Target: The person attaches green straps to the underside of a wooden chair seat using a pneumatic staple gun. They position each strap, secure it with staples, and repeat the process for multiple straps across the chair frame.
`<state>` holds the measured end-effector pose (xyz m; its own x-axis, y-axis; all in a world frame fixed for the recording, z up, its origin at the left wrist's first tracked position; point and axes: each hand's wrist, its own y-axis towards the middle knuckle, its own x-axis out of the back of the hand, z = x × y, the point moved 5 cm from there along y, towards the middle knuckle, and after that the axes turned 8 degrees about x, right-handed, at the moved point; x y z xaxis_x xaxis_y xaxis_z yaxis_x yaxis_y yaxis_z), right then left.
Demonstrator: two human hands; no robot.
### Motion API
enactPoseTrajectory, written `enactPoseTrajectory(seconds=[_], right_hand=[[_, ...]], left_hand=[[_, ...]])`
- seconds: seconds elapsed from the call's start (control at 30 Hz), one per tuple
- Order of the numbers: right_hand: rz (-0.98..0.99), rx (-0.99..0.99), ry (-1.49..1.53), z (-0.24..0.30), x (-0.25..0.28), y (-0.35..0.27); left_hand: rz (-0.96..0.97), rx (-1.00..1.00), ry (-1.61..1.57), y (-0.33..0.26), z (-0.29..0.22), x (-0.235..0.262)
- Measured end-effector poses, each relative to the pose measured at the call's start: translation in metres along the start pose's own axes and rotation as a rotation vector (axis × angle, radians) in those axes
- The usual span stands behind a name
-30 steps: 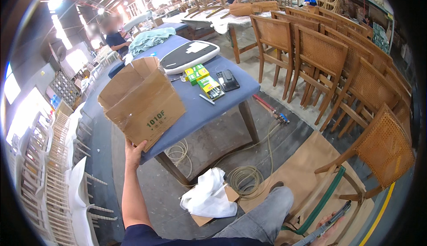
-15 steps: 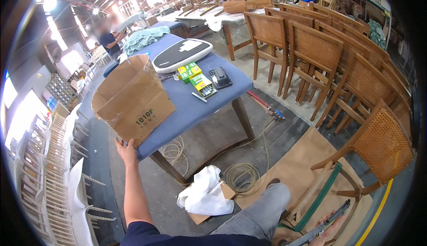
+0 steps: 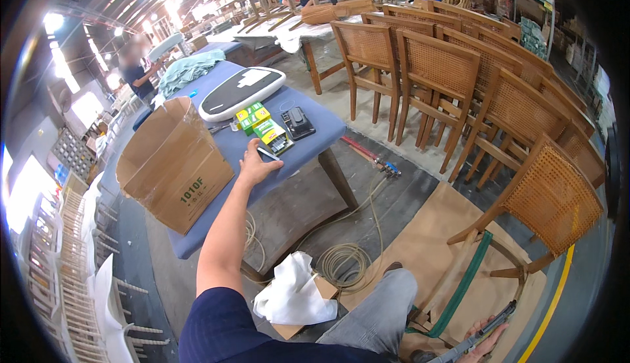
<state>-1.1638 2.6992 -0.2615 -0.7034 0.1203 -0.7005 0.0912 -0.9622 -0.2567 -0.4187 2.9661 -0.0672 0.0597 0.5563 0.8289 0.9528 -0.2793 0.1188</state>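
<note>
Head view: reaching with left hand over blue padded table, at small silver strip lying on cloth near close edge, just beside yellow-green boxes. Holding thumb and fingers spread about strip, not pressed together; cannot tell if touching. Gripping grey tool in right hand, fingers wrapped round body; partly lost at lower rim.

Risks, as judged: could fumble strip, being thin and flat on soft padding; could bend or break it by pinching hard at one end; could shove boxes by overreaching; could nudge cardboard box toward table edge by swinging left forearm, so close beside it; could knock tool against cane-backed chair by turning with eyes on table.

Pose: stretching left arm well forward, elbow nearly straight, palm down, thumb pointing right. Carrying right hand low, near chair frame, with tool slanting up and rightward.
</note>
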Motion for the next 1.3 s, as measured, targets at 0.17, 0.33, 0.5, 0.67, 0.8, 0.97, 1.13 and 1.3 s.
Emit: enactPoseTrajectory(seconds=[0.17,0.33,0.5,0.67,0.8,0.97,1.13,1.3], right_hand=[[-0.142,0.102,-0.129,0.016,0.028,0.003],[-0.138,0.103,-0.124,0.001,0.020,0.001],[0.042,0.021,-0.070,-0.019,-0.004,-0.002],[0.029,0.075,-0.056,-0.022,-0.007,-0.004],[-0.231,0.137,-0.260,0.021,0.032,-0.017],[-0.174,0.087,-0.203,0.037,-0.003,-0.039],[0.001,0.129,-0.081,0.048,0.006,-0.051],[-0.431,0.347,-0.151,0.070,0.080,-0.071]], left_hand=[[0.142,-0.005,-0.332,0.003,-0.005,-0.003],[0.416,0.042,-1.149,-0.030,0.009,0.030],[0.656,-0.033,-1.702,-0.106,-0.016,-0.009],[1.038,0.208,-1.966,-0.207,-0.101,-0.092],[1.384,0.288,-1.549,-0.309,-0.184,-0.158],[1.701,0.098,-1.159,-0.446,-0.250,-0.168],[1.745,-0.009,-0.959,-0.495,-0.272,-0.187],[1.334,-0.005,-1.043,-0.398,-0.251,-0.196]])
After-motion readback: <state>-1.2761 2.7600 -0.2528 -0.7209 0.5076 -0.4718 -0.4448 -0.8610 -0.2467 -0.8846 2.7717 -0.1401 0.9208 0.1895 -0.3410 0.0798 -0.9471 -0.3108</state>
